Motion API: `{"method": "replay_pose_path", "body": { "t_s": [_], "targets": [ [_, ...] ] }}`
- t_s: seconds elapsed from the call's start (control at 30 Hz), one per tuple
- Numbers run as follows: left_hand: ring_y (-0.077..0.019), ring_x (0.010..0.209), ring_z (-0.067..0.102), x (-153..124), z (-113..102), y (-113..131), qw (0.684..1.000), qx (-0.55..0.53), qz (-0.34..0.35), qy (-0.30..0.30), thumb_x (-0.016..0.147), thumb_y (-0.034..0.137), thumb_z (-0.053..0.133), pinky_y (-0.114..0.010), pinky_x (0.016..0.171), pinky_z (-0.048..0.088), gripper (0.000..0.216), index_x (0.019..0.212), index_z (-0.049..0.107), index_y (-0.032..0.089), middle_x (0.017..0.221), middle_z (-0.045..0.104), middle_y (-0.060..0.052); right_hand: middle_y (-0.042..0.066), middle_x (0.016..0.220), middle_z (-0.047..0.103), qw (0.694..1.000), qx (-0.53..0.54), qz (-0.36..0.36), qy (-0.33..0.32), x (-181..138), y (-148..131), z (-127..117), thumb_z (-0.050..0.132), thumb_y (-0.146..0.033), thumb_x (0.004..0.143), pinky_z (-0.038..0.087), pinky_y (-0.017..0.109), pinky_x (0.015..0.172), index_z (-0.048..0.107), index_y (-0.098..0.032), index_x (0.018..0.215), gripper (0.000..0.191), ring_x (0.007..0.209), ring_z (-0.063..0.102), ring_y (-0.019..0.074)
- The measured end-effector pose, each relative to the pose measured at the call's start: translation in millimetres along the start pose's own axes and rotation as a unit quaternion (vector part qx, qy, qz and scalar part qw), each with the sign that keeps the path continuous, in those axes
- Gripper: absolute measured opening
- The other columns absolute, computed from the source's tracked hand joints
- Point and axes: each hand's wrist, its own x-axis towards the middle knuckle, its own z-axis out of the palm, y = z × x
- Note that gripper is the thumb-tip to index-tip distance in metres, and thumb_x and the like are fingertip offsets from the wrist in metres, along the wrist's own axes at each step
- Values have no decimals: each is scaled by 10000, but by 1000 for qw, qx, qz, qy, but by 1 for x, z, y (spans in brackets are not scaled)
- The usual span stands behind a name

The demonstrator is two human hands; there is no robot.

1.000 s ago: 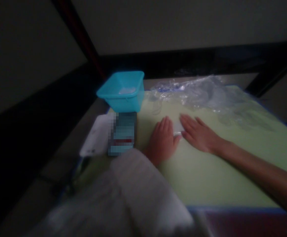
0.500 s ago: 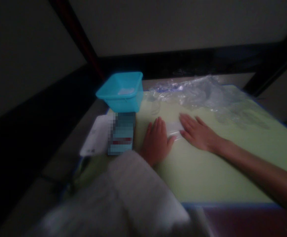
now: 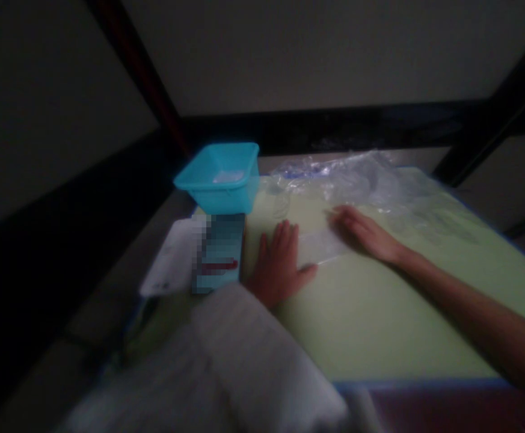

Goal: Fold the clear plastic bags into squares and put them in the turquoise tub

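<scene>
On the pale yellow tabletop lies a small, flat, clear plastic bag [image 3: 322, 245] or sheet, blurred in the dim light. My left hand [image 3: 281, 261] rests palm down over its left end, fingers stretched and thumb spread toward the right. At the other end, my right hand [image 3: 362, 231] is raised slightly and turned on its side, with fingers loosely extended and smeared by motion. I see nothing held in it, and its thumb is hidden. A grey-white sleeve [image 3: 266, 349] covers my left forearm; my right forearm is bare.
Crumpled clear plastic [image 3: 361, 174] spreads along the table's far side. A turquoise basin [image 3: 226, 195] with something pale inside stands at the far left. Closer are a pixelated blue-green box-like item [image 3: 224, 246] and a white sheet [image 3: 169, 258]. The yellow table [image 3: 392, 331] has a blue edge.
My right hand has shifted right and turned from palm down onto its side, uncovering more of the clear plastic. My left hand stays flat, its thumb spread wider. The view has tilted slightly up.
</scene>
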Motion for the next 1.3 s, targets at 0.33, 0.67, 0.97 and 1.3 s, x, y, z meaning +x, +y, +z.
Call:
{"method": "replay_pose_path", "body": {
  "t_s": [0.33, 0.67, 0.97, 1.3],
  "targets": [
    [-318, 1428, 129, -1, -7, -6, 999, -35, 21, -3, 814, 253, 481, -598, 1104, 140, 709, 1435, 198, 63, 1530, 167, -222, 103, 1017, 669, 999, 29, -19, -15, 3, -6, -9, 366, -370, 930, 441, 456, 894, 546, -177, 1063, 296, 959, 609, 249],
    [-310, 1410, 212, 7, -6, -21, 994, 41, -27, 94, 802, 208, 480, -596, 1112, 150, 647, 1402, 270, 90, 1507, 258, -207, 68, 827, 676, 995, 69, 19, -68, -6, -13, -29, 360, -348, 921, 494, 389, 711, 553, -182, 929, 255, 767, 631, 218],
    [-230, 1365, 316, 10, -8, -15, 970, -29, 46, 235, 775, 42, 420, -420, 1133, 284, 467, 1232, 476, 118, 1419, 413, -135, 11, 698, 582, 995, 34, 16, -90, -11, -34, -33, 503, -315, 832, 417, 258, 526, 549, -186, 775, 148, 605, 533, 142],
    [-177, 1307, 426, -16, -6, 23, 964, -133, 224, 61, 905, 187, 375, -323, 1103, 365, 387, 1263, 510, 130, 1420, 451, -99, -3, 723, 547, 989, 136, 56, -24, -8, -24, -19, 635, -272, 687, 475, 260, 525, 501, -195, 745, 165, 616, 569, 137]
  ]
}}
